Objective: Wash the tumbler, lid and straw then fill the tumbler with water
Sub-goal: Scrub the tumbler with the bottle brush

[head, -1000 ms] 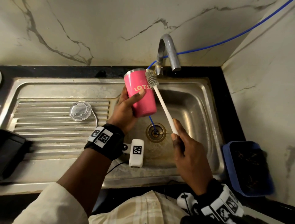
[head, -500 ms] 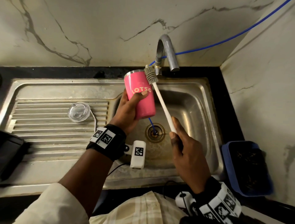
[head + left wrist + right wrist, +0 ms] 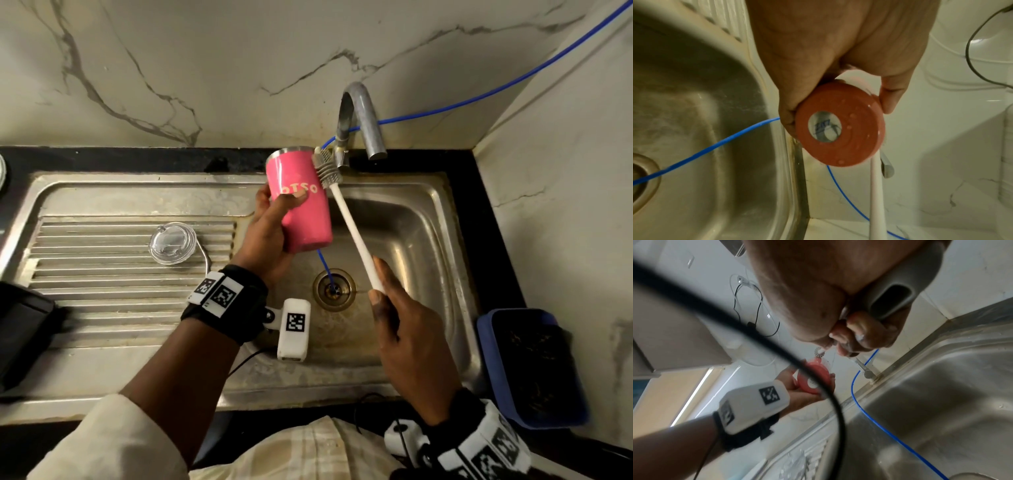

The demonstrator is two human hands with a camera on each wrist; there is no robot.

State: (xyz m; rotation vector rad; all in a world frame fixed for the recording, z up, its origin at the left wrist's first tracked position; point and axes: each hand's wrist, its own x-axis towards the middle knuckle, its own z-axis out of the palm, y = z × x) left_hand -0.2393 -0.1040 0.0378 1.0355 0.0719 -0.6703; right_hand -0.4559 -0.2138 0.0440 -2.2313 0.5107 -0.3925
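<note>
My left hand (image 3: 274,226) grips a pink tumbler (image 3: 303,205) with a steel rim, held above the sink basin (image 3: 411,246) and tilted, mouth toward the wall. Its round base (image 3: 840,126) fills the left wrist view, wet with drops. My right hand (image 3: 400,318) holds the white handle of a bottle brush (image 3: 352,233); its grey bristle head (image 3: 327,168) lies against the tumbler's outer side near the rim. The clear lid (image 3: 173,242) rests on the ribbed drainboard, a thin metal straw (image 3: 205,257) beside it.
A steel tap (image 3: 359,120) curves over the basin's back edge; no water shows running. A blue hose (image 3: 479,96) runs from the wall down to the drain (image 3: 334,289). A blue bin (image 3: 531,366) stands to the right, a black object (image 3: 20,329) at the left edge.
The tumbler and brush have risen slightly toward the tap. The brush head has slid up along the tumbler's side toward the rim. Both grips are unchanged.
</note>
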